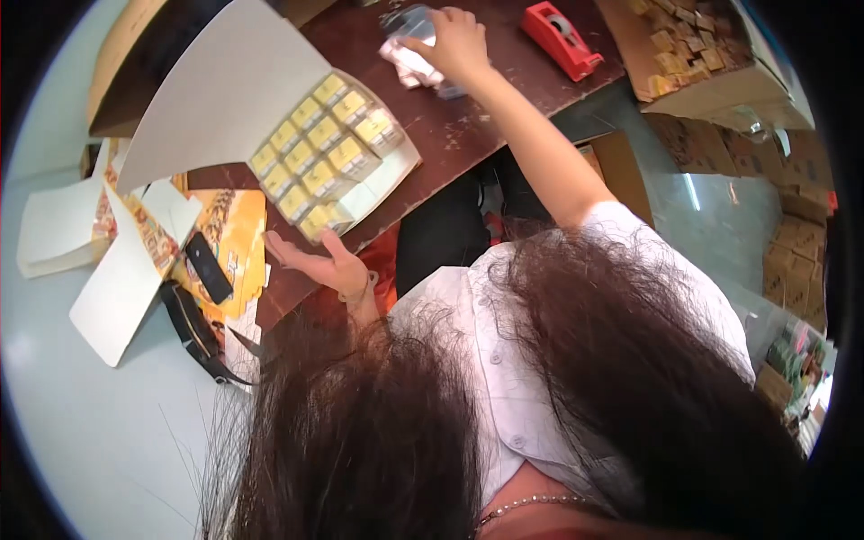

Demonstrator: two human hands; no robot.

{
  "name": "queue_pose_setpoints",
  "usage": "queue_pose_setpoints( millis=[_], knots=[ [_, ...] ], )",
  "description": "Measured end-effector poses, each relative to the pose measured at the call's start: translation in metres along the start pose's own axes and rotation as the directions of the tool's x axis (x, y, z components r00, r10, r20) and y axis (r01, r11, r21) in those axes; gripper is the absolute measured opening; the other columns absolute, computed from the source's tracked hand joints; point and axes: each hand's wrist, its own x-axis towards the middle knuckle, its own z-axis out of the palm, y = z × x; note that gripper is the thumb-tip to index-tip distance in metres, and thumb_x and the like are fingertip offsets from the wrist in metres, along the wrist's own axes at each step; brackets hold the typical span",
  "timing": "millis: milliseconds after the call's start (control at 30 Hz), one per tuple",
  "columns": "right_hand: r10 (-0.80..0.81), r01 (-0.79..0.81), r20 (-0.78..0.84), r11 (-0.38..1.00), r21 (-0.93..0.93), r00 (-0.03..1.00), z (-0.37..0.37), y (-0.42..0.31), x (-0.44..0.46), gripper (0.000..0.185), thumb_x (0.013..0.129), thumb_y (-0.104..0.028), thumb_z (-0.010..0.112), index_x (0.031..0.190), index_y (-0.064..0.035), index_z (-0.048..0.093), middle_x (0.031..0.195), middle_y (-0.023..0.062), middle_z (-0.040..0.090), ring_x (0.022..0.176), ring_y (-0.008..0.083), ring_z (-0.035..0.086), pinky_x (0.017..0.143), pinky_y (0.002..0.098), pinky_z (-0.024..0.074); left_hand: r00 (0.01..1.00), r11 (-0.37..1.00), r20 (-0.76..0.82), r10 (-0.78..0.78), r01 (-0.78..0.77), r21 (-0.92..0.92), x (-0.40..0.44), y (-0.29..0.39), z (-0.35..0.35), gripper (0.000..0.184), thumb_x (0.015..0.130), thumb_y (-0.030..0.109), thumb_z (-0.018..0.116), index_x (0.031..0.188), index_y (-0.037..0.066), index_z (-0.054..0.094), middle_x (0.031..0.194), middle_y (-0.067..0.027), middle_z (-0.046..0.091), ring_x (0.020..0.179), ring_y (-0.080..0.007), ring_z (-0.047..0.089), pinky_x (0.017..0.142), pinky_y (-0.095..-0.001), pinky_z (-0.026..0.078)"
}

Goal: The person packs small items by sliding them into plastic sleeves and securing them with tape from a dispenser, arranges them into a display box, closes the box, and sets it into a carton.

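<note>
An open white carton point(229, 85) with its lid raised stands on the dark red table. Rows of small yellow-topped boxes point(315, 148) sit in it, with a bare strip along its near right side. My left hand point(319, 263) is beside the carton's near corner, palm turned up, fingers apart and holding nothing. At the far side of the table my right hand point(457, 45) rests over a pile of clear plastic point(414, 20) and pinkish-white packets point(410, 65). Its thumb is spread from the curved fingers, and some fingertips are hard to make out.
A red tape dispenser point(562, 40) lies right of my right hand. Further right, a cardboard box point(711, 99) holds many small packets. At left are orange printed sheets point(236, 225), a black phone point(209, 268), a black pouch point(189, 319) and unfolded white card point(117, 292).
</note>
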Motion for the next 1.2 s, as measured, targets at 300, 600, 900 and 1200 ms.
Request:
queue_pose_setpoints(
  millis=[300,600,900,1200],
  knots=[
    [0.447,-0.473,0.337,0.881,-0.006,0.829,0.01,0.081,0.02,0.055,0.075,-0.057,0.077,0.104,-0.0103,0.07,0.101,0.0155,0.073,0.099,0.0332,0.07,0.087,0.0428,0.0538,0.824,0.943,0.565,0.044,0.153,-0.297,-0.005,0.072,0.132,0.048,0.088,0.006,0.065,0.133,0.0,0.053,0.143,-0.0165,0.048,0.133,-0.0311,0.046,0.113,-0.0408,0.033],
    [0.343,-0.51,0.524,0.834,0.213,0.78,0.004,0.102,0.024,0.038,0.085,-0.045,0.07,0.089,-0.0081,0.073,0.088,0.0119,0.073,0.084,0.0239,0.07,0.081,0.0383,0.0535,0.723,0.94,0.691,0.017,0.223,-0.257,-0.016,0.07,0.166,0.051,0.093,0.012,0.063,0.14,0.0,0.048,0.144,-0.0163,0.048,0.134,-0.0277,0.047,0.111,-0.038,0.037],
    [-0.204,0.178,0.106,0.96,0.214,0.973,-0.124,0.046,-0.085,0.043,0.082,-0.039,0.075,0.111,-0.0101,0.063,0.111,0.0095,0.063,0.105,0.0308,0.057,0.092,0.042,0.0449,0.216,0.271,0.976,-0.005,0.94,-0.207,0.011,0.077,0.161,0.081,0.077,0.005,0.051,0.152,-0.005,0.021,0.153,-0.0218,0.035,0.142,-0.0356,0.036,0.12,-0.0475,0.025],
    [-0.467,-0.48,0.685,0.491,0.727,0.559,-0.154,0.089,-0.079,0.018,0.091,-0.024,0.069,0.096,-0.0063,0.071,0.1,0.0052,0.065,0.104,0.0211,0.055,0.096,0.0359,0.0417,-0.05,0.077,0.985,0.166,0.996,0.038,-0.045,0.049,0.154,0.062,0.09,0.022,0.066,0.143,0.007,0.038,0.132,-0.0184,0.056,0.12,-0.0343,0.058,0.109,-0.0545,0.04]
  ],
)
